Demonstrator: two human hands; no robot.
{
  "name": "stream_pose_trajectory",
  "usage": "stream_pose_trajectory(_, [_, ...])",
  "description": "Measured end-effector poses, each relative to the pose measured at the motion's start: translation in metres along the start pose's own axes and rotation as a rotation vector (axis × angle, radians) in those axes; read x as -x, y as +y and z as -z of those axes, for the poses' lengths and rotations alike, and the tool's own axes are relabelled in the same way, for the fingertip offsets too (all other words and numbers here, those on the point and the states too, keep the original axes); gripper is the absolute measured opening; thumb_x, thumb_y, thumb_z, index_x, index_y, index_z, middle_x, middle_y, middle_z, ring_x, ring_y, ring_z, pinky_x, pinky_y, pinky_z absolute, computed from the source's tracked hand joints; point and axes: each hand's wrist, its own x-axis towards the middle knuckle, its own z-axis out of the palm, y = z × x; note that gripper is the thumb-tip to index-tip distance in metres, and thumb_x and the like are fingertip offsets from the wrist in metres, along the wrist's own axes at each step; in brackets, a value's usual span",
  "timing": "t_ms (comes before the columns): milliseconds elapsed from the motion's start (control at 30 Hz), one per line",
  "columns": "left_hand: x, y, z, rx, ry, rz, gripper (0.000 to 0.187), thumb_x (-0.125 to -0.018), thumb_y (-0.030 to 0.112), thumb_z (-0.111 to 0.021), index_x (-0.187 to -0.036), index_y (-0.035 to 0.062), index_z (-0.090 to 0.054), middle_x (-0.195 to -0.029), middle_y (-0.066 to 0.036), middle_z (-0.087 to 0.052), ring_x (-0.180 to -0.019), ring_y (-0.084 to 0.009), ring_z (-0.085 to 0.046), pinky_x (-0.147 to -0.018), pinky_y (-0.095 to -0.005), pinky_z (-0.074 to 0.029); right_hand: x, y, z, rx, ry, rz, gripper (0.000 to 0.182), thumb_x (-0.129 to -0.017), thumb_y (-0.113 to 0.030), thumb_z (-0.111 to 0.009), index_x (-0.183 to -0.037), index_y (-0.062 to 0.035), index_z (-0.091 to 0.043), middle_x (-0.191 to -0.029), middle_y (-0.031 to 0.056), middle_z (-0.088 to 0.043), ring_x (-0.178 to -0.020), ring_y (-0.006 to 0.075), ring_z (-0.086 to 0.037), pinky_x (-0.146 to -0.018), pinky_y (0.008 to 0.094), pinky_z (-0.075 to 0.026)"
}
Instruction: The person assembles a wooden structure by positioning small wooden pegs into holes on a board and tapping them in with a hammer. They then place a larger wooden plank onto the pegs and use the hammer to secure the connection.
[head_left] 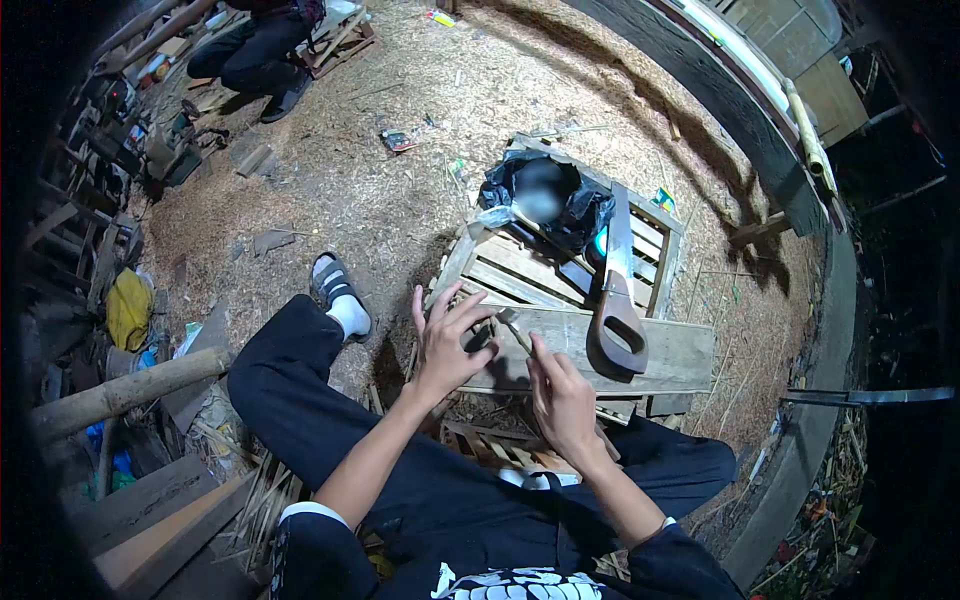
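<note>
My left hand (452, 345) is at the left end of a grey wooden board (672, 345), its fingers spread and curved with a gap between thumb and index finger. A dark patch shows in that gap. My right hand (562, 400) grips a short, slim tool (517, 332) with a wider tip, which points toward my left index fingertip. The tool's lower part is hidden in the fist. Right of my hands, a handsaw (617, 290) lies with its wooden handle on the board and its blade pointing away over a slatted wooden frame (665, 280).
A black plastic bag (585, 210) with a rounded blurred thing sits on the frame. Wood shavings cover the ground. Bamboo poles (130, 392) and planks (150, 505) lie at left, beside a yellow cloth (128, 310). Another person (255, 55) crouches at the far left.
</note>
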Motion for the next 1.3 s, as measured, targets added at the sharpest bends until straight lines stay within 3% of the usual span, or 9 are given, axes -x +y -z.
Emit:
stream_pose_trajectory(233, [0.003, -0.003, -0.003, 0.006, -0.013, 0.004, 0.048, -0.067, 0.027, -0.087, -0.112, 0.0103, -0.079, -0.142, -0.004, -0.069, -0.146, -0.0319, -0.048, -0.128, -0.0647, -0.01, 0.001, -0.001, 0.001, 0.098, 0.029, 0.129, 0.052, -0.099, -0.011, -0.07, -0.15, -0.0158, -0.061, -0.088, 0.0121, -0.064, -0.065, 0.0328, -0.066, -0.056, 0.0443, -0.05])
stream_pose_trajectory(267, [0.003, -0.005, -0.002, 0.026, -0.033, 0.009, 0.045, -0.075, 0.034, -0.084, -0.114, 0.0129, -0.08, -0.14, -0.004, -0.07, -0.147, -0.0318, -0.047, -0.128, -0.0659, -0.004, 0.003, -0.001, 0.0, 0.093, -0.009, 0.088, 0.05, -0.099, -0.008, -0.069, -0.148, -0.0146, -0.062, -0.087, 0.0126, -0.064, -0.066, 0.0336, -0.065, -0.058, 0.0453, -0.051])
stream_pose_trajectory(433, [0.006, -0.003, -0.004, 0.026, -0.029, 0.024, 0.044, -0.076, 0.035, -0.084, -0.114, 0.0139, -0.079, -0.14, -0.004, -0.07, -0.147, -0.0306, -0.047, -0.128, -0.0656, -0.004, 0.004, -0.005, 0.001, 0.042, 0.111, 0.204, 0.057, -0.098, -0.009, -0.068, -0.153, -0.0185, -0.057, -0.087, 0.0115, -0.061, -0.065, 0.0333, -0.066, -0.057, 0.0466, -0.052])
stream_pose_trajectory(600, [0.0, -0.004, -0.005, 0.002, 0.011, 0.016, 0.043, -0.077, 0.037, -0.086, -0.113, 0.0141, -0.08, -0.139, -0.002, -0.07, -0.147, -0.03, -0.047, -0.129, -0.0644, -0.005, -0.003, 0.001, 0.004, 0.175, -0.072, 0.064, 0.055, -0.098, -0.008, -0.068, -0.152, -0.0162, -0.059, -0.083, 0.0101, -0.06, -0.064, 0.0319, -0.066, -0.056, 0.0445, -0.051])
stream_pose_trajectory(700, [0.005, -0.006, -0.008, 0.002, 0.0, 0.006, 0.046, -0.076, 0.037, -0.087, -0.114, 0.0124, -0.079, -0.141, -0.002, -0.069, -0.147, -0.0313, -0.047, -0.129, -0.0638, -0.005, 0.002, -0.007, 0.004, 0.04, 0.161, 0.156, 0.05, -0.101, -0.012, -0.067, -0.151, -0.0193, -0.06, -0.085, 0.0117, -0.062, -0.065, 0.0324, -0.067, -0.056, 0.0458, -0.052])
stream_pose_trajectory(833, [0.003, -0.005, -0.001, 0.0, -0.032, -0.005, 0.047, -0.076, 0.038, -0.086, -0.115, 0.0133, -0.079, -0.142, -0.002, -0.069, -0.148, -0.0317, -0.046, -0.128, -0.066, -0.006, 0.004, 0.001, -0.001, 0.249, -0.085, 0.068, 0.052, -0.095, -0.006, -0.073, -0.146, -0.0109, -0.064, -0.081, 0.0103, -0.059, -0.061, 0.0292, -0.063, -0.055, 0.043, -0.049])
stream_pose_trajectory(1033, [0.004, -0.004, -0.004, -0.014, -0.02, 0.012, 0.042, -0.082, 0.041, -0.082, -0.115, 0.0152, -0.08, -0.14, -0.003, -0.069, -0.147, -0.0307, -0.046, -0.129, -0.065, -0.005, 0.008, 0.004, -0.005, 0.08, 0.169, 0.185, 0.057, -0.098, -0.009, -0.067, -0.154, -0.0198, -0.056, -0.086, 0.0122, -0.063, -0.066, 0.0341, -0.066, -0.056, 0.0461, -0.051])
stream_pose_trajectory(1100, [0.005, -0.002, -0.004, 0.019, -0.019, 0.023, 0.047, -0.074, 0.036, -0.088, -0.114, 0.0139, -0.079, -0.142, -0.002, -0.069, -0.147, -0.0301, -0.047, -0.128, -0.0657, -0.007, 0.004, 0.009, -0.004, 0.214, -0.06, 0.052, 0.055, -0.094, -0.004, -0.072, -0.147, -0.0142, -0.063, -0.084, 0.0102, -0.062, -0.063, 0.0307, -0.064, -0.054, 0.0432, -0.05])
stream_pose_trajectory(1300, [0.005, -0.005, -0.006, 0.004, 0.005, 0.007, 0.048, -0.072, 0.03, -0.088, -0.116, 0.0122, -0.079, -0.142, -0.002, -0.069, -0.147, -0.0305, -0.048, -0.128, -0.066, -0.006, 0.009, 0.002, -0.005, 0.065, 0.177, 0.162, 0.056, -0.098, -0.009, -0.067, -0.152, -0.0218, -0.057, -0.09, 0.014, -0.065, -0.068, 0.0358, -0.068, -0.057, 0.0454, -0.053])
